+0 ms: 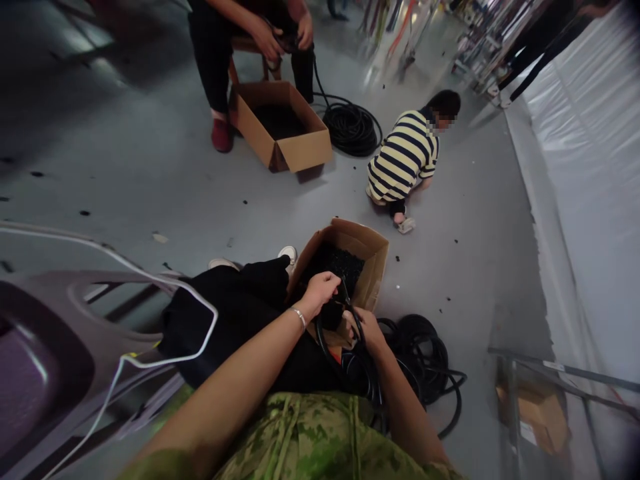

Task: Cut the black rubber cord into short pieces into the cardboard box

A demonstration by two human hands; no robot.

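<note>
Over an open cardboard box (377, 257) holding many small black pieces (350, 263), my left hand (323, 290) is closed in a pinch at its right fingertips, on something too small to name. My right hand (366, 328) is wrapped round a black-handled tool (350, 300), whose tip points up toward the left hand's fingers; its exact kind is unclear. Black hose (323, 340) loops under and beside both hands, crossing near the right one. More of it lies in a tangled coil (425, 353) on the floor to the right.
A seated person's hands (280, 40) work above another cardboard box (305, 150), beside a coiled black hose (353, 127). A person in a striped shirt (403, 157) crouches ahead. At left stands a chair (110, 360) with a white cable (213, 320); a metal frame (515, 413) is at lower right.
</note>
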